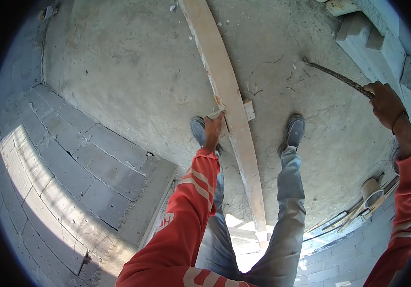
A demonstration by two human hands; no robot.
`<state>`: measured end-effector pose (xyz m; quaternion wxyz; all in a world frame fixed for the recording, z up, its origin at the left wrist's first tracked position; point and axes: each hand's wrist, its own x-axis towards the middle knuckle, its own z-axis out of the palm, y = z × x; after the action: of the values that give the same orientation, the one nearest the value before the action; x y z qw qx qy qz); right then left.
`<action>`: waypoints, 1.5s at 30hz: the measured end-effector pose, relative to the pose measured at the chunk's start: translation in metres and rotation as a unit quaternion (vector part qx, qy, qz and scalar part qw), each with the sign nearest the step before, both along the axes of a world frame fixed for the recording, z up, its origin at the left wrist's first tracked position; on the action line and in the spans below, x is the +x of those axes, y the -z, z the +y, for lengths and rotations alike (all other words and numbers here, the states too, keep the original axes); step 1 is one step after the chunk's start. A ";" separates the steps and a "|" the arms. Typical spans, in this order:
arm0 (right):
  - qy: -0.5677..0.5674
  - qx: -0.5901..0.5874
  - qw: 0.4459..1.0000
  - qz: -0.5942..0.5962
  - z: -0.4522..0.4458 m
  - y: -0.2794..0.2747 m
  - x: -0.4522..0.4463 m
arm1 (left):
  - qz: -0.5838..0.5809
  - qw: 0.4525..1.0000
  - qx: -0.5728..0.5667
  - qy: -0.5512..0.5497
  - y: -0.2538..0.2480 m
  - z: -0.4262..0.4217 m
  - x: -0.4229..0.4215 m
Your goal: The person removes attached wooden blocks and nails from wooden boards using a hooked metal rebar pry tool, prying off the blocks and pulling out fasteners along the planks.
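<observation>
A long wooden plank [224, 71] runs down the middle of the head view, between my shoes, its left edge rough with pale residue. My left hand [212, 128] is closed at that edge, on a small pale piece [215, 114] whose kind I cannot make out. Close by, short wooden block ends [249, 109] stick out from the plank's sides. Out to the right, my right hand [388, 106] grips one end of a ribbed steel rebar rod [337, 75]. The rod's free end points up and left, raised clear of the plank.
Grey block walls stand at the left [85, 153] and lower right. Pale blocks [373, 45] are stacked at upper right. A bucket [372, 193] sits near several thin rods or strips at lower right. Wire bits and chips lie on the concrete floor [119, 57].
</observation>
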<state>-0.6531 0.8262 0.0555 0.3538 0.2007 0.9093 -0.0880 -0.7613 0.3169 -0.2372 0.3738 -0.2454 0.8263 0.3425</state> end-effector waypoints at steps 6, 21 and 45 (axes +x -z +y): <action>-0.012 0.022 0.999 -0.023 -0.003 0.001 -0.015 | 0.217 0.938 -0.173 0.208 -0.054 0.057 -0.006; -0.047 0.032 0.997 0.043 -0.003 0.003 0.021 | 0.180 0.920 -0.323 0.130 -0.028 0.194 -0.042; 0.044 -0.024 0.996 0.080 0.020 0.007 0.069 | 0.074 0.947 0.295 0.105 0.005 0.221 -0.022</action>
<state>-0.5837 0.8458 0.0484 0.2806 0.2245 0.9225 -0.1406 -0.7831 0.5375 -0.2421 0.4017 -0.0098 0.7344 0.5470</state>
